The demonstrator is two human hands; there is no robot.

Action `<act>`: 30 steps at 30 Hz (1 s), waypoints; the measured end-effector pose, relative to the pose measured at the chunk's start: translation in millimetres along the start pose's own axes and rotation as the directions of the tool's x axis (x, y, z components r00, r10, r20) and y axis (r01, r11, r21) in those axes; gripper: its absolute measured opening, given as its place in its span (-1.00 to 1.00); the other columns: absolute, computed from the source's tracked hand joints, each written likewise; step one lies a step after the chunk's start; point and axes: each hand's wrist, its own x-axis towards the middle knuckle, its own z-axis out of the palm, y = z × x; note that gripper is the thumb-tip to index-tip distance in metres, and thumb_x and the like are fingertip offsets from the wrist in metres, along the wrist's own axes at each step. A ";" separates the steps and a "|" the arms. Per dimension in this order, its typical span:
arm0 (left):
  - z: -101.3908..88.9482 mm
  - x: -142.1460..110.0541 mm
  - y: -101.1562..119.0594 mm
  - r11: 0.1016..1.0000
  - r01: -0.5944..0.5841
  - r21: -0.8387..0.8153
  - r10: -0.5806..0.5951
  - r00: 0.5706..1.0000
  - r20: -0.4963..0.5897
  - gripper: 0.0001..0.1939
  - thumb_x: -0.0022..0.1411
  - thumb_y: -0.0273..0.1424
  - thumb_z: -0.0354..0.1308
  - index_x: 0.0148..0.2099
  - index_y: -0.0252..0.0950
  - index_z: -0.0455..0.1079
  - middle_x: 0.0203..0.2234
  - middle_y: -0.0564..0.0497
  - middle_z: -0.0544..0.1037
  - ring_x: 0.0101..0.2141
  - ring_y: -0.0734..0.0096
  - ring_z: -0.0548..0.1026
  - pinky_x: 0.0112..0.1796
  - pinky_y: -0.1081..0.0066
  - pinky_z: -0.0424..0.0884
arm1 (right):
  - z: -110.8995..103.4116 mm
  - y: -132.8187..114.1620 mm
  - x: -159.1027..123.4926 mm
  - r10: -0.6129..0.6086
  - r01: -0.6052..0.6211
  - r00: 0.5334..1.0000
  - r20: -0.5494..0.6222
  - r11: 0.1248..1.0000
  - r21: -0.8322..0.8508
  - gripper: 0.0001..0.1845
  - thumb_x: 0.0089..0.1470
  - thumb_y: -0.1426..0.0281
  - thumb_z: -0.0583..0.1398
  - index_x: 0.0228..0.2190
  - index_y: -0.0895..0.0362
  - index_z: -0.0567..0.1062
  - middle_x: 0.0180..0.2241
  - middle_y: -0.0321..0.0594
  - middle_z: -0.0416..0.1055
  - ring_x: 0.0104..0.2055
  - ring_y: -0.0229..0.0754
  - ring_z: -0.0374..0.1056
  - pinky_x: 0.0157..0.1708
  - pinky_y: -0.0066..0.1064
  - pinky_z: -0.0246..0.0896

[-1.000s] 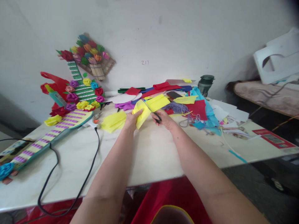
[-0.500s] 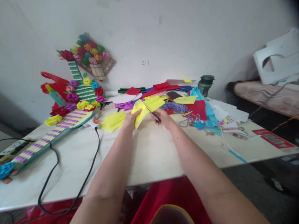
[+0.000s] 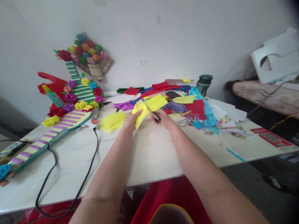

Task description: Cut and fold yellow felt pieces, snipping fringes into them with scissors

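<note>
My left hand [image 3: 130,120] is closed on the near edge of a yellow paper sheet [image 3: 149,107], holding it up above the table [image 3: 149,152]. My right hand [image 3: 163,119] grips a pair of black-handled scissors [image 3: 150,111], whose blades run up and left into the yellow sheet. Another piece of yellow paper [image 3: 112,121] lies on the table just left of my left hand.
A heap of red, blue, purple and yellow paper scraps [image 3: 187,102] and purple yarn [image 3: 175,107] lies behind my hands. Paper-flower craft boards [image 3: 77,90] lean on the wall at the left. A black cable [image 3: 91,161] crosses the table. A dark green jar [image 3: 202,84] stands at the back.
The scissors have worked a little along the yellow sheet, and the sheet has shifted slightly in my hands. The view has drifted a little to the right.
</note>
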 end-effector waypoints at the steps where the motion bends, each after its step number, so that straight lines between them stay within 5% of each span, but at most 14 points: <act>1: 0.1 -0.2 0.4 1.000 -0.003 -0.002 0.003 1.000 0.003 -0.65 -0.22 -0.38 0.41 -0.31 -0.39 0.48 -0.41 -0.14 0.58 -0.46 0.26 0.54 -0.40 0.36 0.49 | 0.0 -0.1 0.0 -0.003 0.003 1.000 -0.002 1.000 -0.004 -0.64 -0.17 0.15 0.27 -0.60 0.16 0.32 -0.72 -0.39 0.24 -0.74 -0.43 0.10 -0.76 -0.56 -0.04; 20: 0.5 -0.8 3.0 1.000 -0.001 0.004 0.001 1.000 0.009 -0.63 -0.23 -0.38 0.41 -0.30 -0.40 0.47 -0.41 -0.16 0.59 -0.41 0.21 0.56 -0.42 0.38 0.48 | 1.6 1.1 1.2 -0.008 0.008 1.000 -0.017 1.000 0.008 -0.63 -0.17 0.12 0.28 -0.56 0.18 0.38 -0.71 -0.39 0.26 -0.73 -0.43 0.10 -0.77 -0.56 -0.04; 30: 1.8 -2.2 7.5 1.000 -0.013 -0.009 0.013 1.000 -0.022 -0.68 -0.24 -0.42 0.40 -0.36 -0.41 0.46 -0.48 -0.09 0.57 -0.54 0.38 0.51 -0.51 0.49 0.43 | 1.8 5.5 5.2 -0.038 0.037 0.998 -0.050 0.999 -0.020 -0.65 -0.19 0.13 0.28 -0.58 0.17 0.38 -0.72 -0.40 0.23 -0.74 -0.43 0.08 -0.78 -0.55 -0.06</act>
